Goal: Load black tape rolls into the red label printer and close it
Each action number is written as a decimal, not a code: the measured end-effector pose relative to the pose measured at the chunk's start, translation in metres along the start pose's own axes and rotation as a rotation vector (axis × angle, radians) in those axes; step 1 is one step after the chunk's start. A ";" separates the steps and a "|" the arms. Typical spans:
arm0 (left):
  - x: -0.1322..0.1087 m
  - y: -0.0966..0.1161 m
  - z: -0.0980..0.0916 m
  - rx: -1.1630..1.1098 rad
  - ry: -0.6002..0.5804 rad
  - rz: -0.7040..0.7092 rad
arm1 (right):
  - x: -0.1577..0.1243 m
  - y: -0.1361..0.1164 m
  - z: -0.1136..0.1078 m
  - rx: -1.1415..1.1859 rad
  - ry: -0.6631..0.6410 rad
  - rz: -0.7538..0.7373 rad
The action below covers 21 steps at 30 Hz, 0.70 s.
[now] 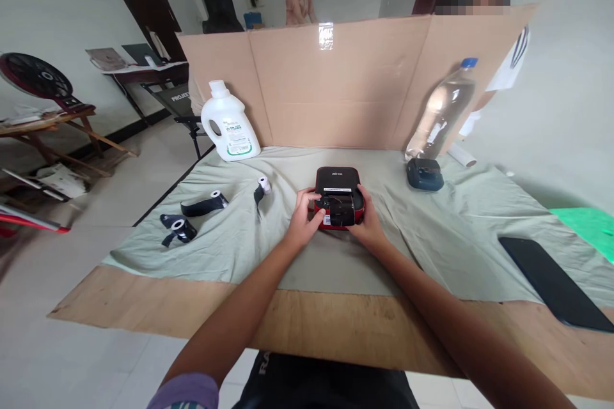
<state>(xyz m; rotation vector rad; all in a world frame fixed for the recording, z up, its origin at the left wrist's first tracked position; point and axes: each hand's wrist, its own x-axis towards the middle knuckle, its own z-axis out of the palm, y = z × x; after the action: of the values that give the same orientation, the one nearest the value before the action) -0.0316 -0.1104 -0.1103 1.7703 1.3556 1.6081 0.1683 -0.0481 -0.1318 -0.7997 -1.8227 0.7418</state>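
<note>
A small black and red portable printer (338, 177) sits on the cloth in front of me, with a dark strip hanging over its near side. My left hand (303, 220) grips its left side, the fingers on its top edge and the thumb low at the front. Around the right side and front corner my right hand (370, 225) is closed, its fingertips partly hidden. To the left lie several small rolls with dark tails, among them a black roll (184, 230), a second roll (211, 204) and a white-ended roll (263, 185).
Behind the printer stands a cardboard screen (330, 89). A white detergent bottle (230, 124) stands at left; a clear bottle with blue cap (444, 108) leans at right behind a dark device (425, 175). A black phone (551, 275) lies near the wooden table edge (336, 319).
</note>
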 end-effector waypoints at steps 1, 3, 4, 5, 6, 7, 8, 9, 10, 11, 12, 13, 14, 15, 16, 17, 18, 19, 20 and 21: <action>0.000 0.000 -0.001 0.010 -0.006 0.002 | 0.000 -0.001 0.000 -0.008 0.025 -0.005; 0.001 0.000 -0.002 0.029 -0.011 -0.004 | 0.001 -0.004 0.001 -0.030 0.056 -0.012; 0.002 0.000 -0.002 0.040 -0.012 -0.010 | 0.001 -0.005 0.001 -0.036 0.060 -0.013; 0.003 0.000 -0.002 0.051 -0.014 -0.015 | 0.001 -0.007 0.000 -0.037 0.061 -0.014; 0.003 0.000 -0.002 0.062 -0.012 -0.015 | 0.001 -0.008 0.000 -0.034 0.061 -0.017; 0.004 0.000 -0.003 0.071 -0.005 -0.009 | 0.001 -0.009 0.000 -0.028 0.060 -0.020; 0.005 0.000 -0.003 0.074 0.008 -0.001 | 0.002 -0.010 0.000 -0.021 0.061 -0.021; 0.006 0.000 -0.003 0.070 0.023 0.004 | 0.002 -0.010 0.000 -0.014 0.062 -0.019; 0.006 0.001 -0.003 0.060 0.041 0.005 | 0.002 -0.011 0.000 -0.007 0.064 -0.014; 0.007 0.001 -0.003 0.044 0.057 -0.003 | 0.001 -0.011 -0.001 -0.001 0.065 -0.008; 0.007 0.002 -0.002 0.023 0.069 -0.020 | 0.001 -0.011 -0.001 0.004 0.062 -0.003; 0.008 0.004 -0.001 -0.004 0.077 -0.047 | 0.001 -0.012 -0.001 0.009 0.060 0.002; 0.009 0.005 0.000 -0.035 0.085 -0.079 | 0.001 -0.012 -0.001 0.013 0.057 0.005; 0.011 0.007 0.001 -0.065 0.098 -0.110 | 0.001 -0.012 -0.001 0.017 0.054 0.007; 0.015 0.010 0.001 -0.089 0.116 -0.142 | 0.002 -0.012 -0.001 0.023 0.051 0.009; 0.020 0.013 0.001 -0.105 0.131 -0.183 | 0.002 -0.012 -0.001 0.030 0.050 0.011; 0.026 0.016 -0.001 -0.115 0.131 -0.240 | 0.002 -0.013 0.000 0.040 0.050 0.012; 0.034 0.019 -0.004 -0.121 0.106 -0.314 | 0.002 -0.013 0.000 0.049 0.052 0.013; 0.042 0.022 -0.008 -0.127 0.049 -0.403 | 0.002 -0.013 0.001 0.058 0.055 0.012; 0.050 0.024 -0.013 -0.136 -0.034 -0.497 | 0.003 -0.013 0.001 0.067 0.059 0.012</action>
<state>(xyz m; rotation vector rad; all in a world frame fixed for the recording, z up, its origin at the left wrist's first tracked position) -0.0409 -0.0833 -0.0607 1.2467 1.4836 1.3496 0.1639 -0.0540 -0.1206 -0.7808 -1.7331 0.7754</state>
